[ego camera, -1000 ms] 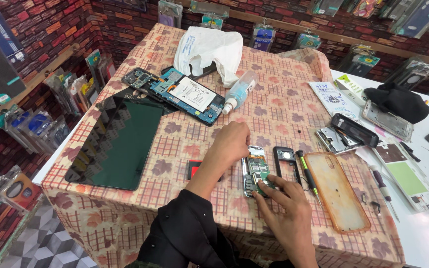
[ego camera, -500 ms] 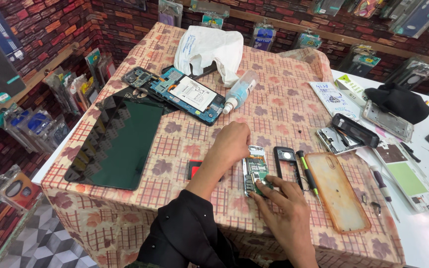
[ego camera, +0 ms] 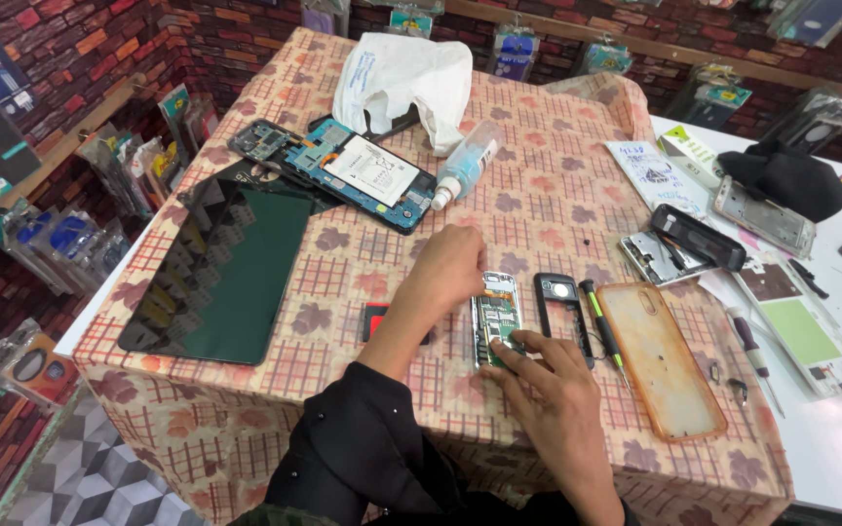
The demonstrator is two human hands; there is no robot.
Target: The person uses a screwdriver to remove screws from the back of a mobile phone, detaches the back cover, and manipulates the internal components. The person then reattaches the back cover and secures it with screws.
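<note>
hands (ego camera: 499, 312) pinning circuit board (ego camera: 495, 317) near table edge (ego camera: 440, 443).

**What you can't really make out here**

The right hand (ego camera: 557, 399) covers the small circuit board's (ego camera: 495, 317) lower end. The left hand (ego camera: 450, 268) hides whatever's beneath it. The red-black thing (ego camera: 374, 318) is partly behind the forearm; can't tell what it is.

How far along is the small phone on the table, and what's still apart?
Done: the small phone is opened, its green circuit board bare, and its black frame lies apart beside it. In hand: the left hand steadies the phone's top end while the right hand fingertips press its lower end. Left: the frame is not on, and the screwdriver lies unused beside it.
</note>
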